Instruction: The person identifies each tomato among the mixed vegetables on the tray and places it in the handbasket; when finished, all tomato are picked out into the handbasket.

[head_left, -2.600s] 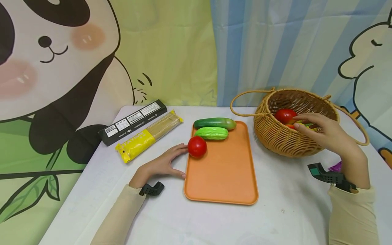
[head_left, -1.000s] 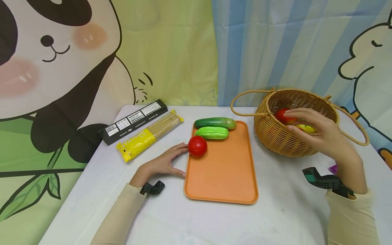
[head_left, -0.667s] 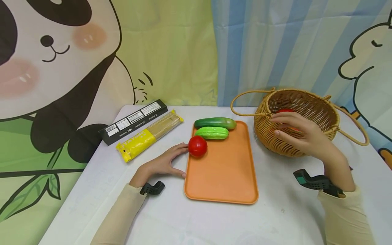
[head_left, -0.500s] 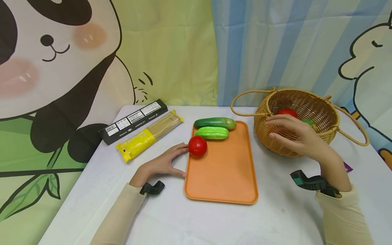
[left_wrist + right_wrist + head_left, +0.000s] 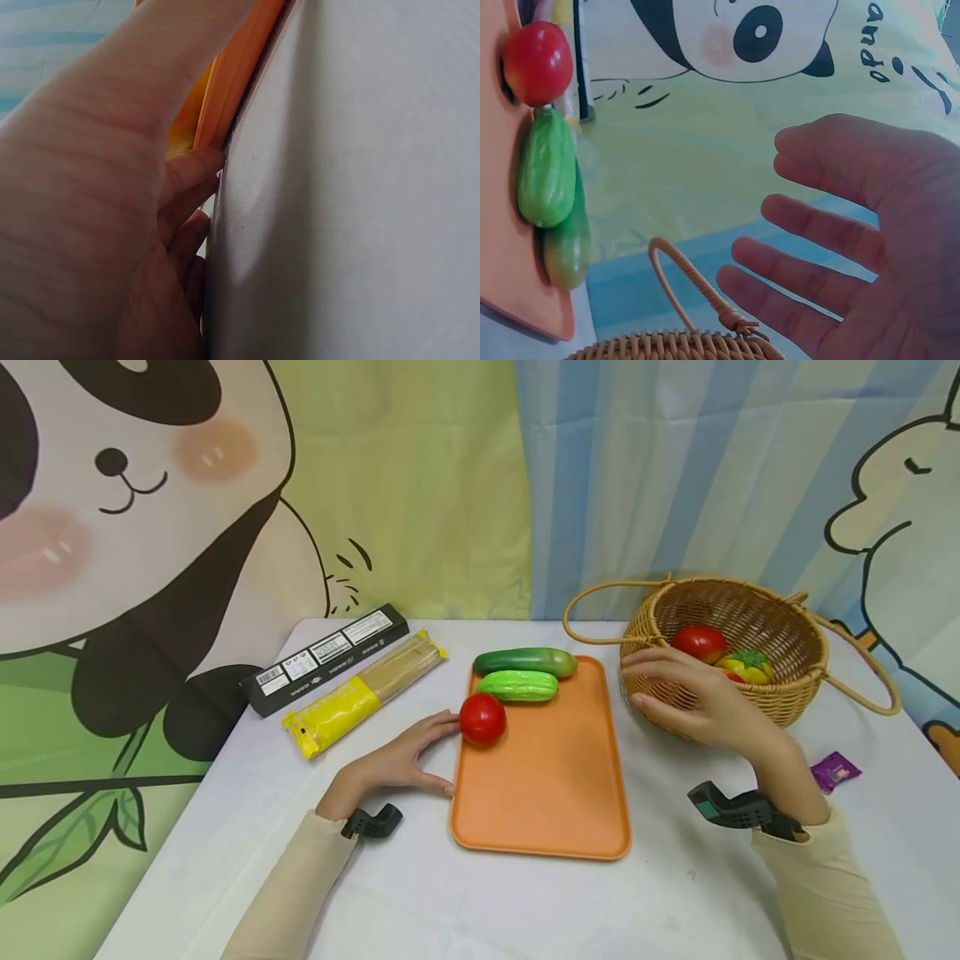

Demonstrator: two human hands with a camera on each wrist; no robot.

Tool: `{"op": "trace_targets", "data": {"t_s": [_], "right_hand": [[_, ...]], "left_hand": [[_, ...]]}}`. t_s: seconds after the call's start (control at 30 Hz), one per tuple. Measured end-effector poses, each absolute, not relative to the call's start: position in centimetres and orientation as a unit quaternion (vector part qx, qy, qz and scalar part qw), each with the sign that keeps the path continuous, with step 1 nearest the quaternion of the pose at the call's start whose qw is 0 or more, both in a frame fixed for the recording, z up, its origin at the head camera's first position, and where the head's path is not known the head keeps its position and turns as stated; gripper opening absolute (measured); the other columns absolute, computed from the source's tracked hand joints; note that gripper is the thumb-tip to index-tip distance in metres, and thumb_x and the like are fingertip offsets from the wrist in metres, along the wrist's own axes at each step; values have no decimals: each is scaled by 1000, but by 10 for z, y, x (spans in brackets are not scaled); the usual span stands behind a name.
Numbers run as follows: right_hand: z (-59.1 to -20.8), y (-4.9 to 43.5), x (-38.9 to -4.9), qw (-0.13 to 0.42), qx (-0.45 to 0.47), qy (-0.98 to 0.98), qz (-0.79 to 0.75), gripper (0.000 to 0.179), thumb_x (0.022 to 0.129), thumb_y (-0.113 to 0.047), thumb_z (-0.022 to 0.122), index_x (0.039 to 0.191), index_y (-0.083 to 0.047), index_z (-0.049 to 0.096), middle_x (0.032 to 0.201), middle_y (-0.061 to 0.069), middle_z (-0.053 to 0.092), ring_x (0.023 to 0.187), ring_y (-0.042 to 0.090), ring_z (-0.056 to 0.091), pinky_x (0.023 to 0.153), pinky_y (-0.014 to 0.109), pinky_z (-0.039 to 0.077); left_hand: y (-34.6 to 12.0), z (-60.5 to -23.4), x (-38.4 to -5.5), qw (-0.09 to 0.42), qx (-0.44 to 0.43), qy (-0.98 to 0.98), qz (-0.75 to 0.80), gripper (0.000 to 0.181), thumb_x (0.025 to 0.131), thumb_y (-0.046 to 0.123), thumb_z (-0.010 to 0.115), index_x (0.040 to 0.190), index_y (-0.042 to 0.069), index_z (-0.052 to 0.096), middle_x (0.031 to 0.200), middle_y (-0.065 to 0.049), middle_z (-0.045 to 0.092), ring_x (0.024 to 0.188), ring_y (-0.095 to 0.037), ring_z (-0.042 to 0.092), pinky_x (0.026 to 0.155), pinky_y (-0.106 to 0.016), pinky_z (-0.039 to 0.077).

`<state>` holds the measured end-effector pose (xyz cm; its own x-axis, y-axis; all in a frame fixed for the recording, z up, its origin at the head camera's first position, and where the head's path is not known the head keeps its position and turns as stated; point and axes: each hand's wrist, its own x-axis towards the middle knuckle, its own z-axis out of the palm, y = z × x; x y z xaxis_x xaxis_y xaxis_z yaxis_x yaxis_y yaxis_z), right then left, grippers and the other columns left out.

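Note:
My left hand (image 5: 405,756) lies on the table against the left edge of the orange tray (image 5: 551,793), its fingers loosely spread, with fingertips at the tray's rim beside a red tomato (image 5: 483,719). A light green cucumber (image 5: 517,686) and a darker green one (image 5: 525,662) lie across the tray's far end. My right hand (image 5: 697,702) hovers in front of the wicker basket (image 5: 795,702), fingers extended and apart. In the right wrist view that hand (image 5: 847,240) holds nothing. Inside the basket are a red tomato (image 5: 699,644) and a yellow fruit with a green leafy top (image 5: 750,667).
Left of the tray lie a yellow pack of noodles (image 5: 367,693) and a long black box (image 5: 326,660). A small purple wrapped packet (image 5: 835,771) sits right of my right wrist. Behind the table hangs a printed curtain (image 5: 412,485). The basket's handle (image 5: 592,602) sticks out leftward.
My right hand has moved left and toward me from over the basket, uncovering the tomato and yellow fruit inside and the purple packet. The left hand and the tray's things stay put.

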<state>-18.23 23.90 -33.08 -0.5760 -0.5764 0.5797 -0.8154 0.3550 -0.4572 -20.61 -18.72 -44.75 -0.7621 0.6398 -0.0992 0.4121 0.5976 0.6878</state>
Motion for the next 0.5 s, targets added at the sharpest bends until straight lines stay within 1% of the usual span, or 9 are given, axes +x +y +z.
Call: {"op": "trace_targets", "data": {"t_s": [0.13,0.2,0.33,0.4,0.5], "right_hand": [[-335,232,-184,149,438,-811,358,46,75,12,74,117,-6,67,123,10,61,115,7,54,96,12,42],[-337,227,-185,132,440,-814,355,46,77,12,73,119,-6,67,123,11,61,113,6,54,94,12,43],[-342,216,-188,102,449,-811,360,43,80,11,71,120,-5,66,125,12,60,104,8,56,86,13,46],[-343,211,-189,95,452,-811,359,42,82,9,71,120,-7,65,125,10,60,100,8,56,83,15,46],[-342,204,-192,93,456,-809,359,42,82,7,72,121,-8,65,126,8,61,99,9,55,82,18,46]], "left_hand": [[-187,-447,-205,168,307,875,334,100,70,48,85,150,15,38,161,-4,21,149,-25,14,120,-50,16],[-188,-446,-205,166,308,875,334,100,69,48,86,150,14,38,161,-5,21,149,-25,14,120,-50,16],[-188,-444,-205,165,308,875,334,100,69,48,86,150,14,38,161,-6,21,149,-25,14,120,-50,16],[-187,-444,-205,166,309,874,335,100,69,47,86,150,15,37,161,-5,22,149,-25,14,120,-50,16],[-187,-444,-205,168,308,874,337,99,70,46,86,151,16,37,160,-2,22,149,-24,14,120,-49,16]]}}
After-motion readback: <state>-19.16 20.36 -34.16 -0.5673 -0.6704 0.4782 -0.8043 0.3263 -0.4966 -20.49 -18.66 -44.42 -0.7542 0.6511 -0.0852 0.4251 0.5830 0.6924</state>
